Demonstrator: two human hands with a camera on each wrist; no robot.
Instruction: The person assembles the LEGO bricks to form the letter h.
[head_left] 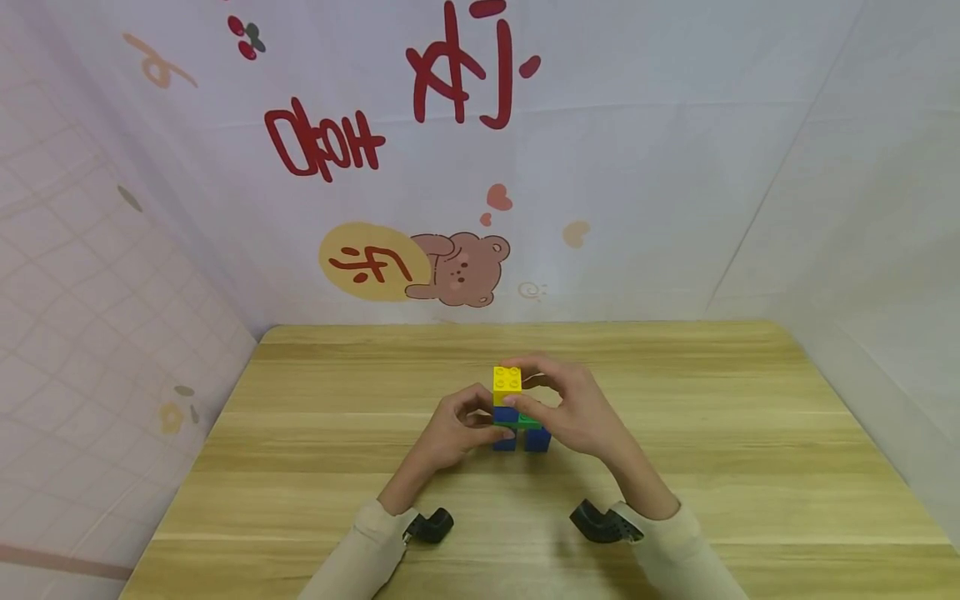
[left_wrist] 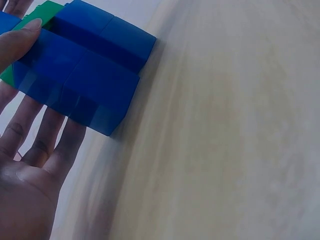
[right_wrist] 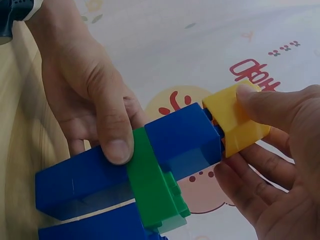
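A small toy building-brick structure stands on the wooden table, two blue legs [left_wrist: 75, 75] under a green brick [right_wrist: 152, 182]. On top of the green one, at one end, sits a blue brick [right_wrist: 185, 137]. My right hand [head_left: 581, 412] pinches a yellow brick [right_wrist: 232, 117] between thumb and fingers over that blue brick. In the right wrist view, blue studs show in a narrow gap, and the yellow brick looks slightly tilted. Around one blue leg, near the green brick, my left hand [head_left: 450, 429] grips with its thumb in front and fingers behind.
The wooden table [head_left: 322, 483] extends around both hands. A white cloth wall [head_left: 660, 208] with printed red characters and a bear rises behind its far edge. Black curved wrist mounts [head_left: 600, 523] stick out from both light sleeves [head_left: 693, 550].
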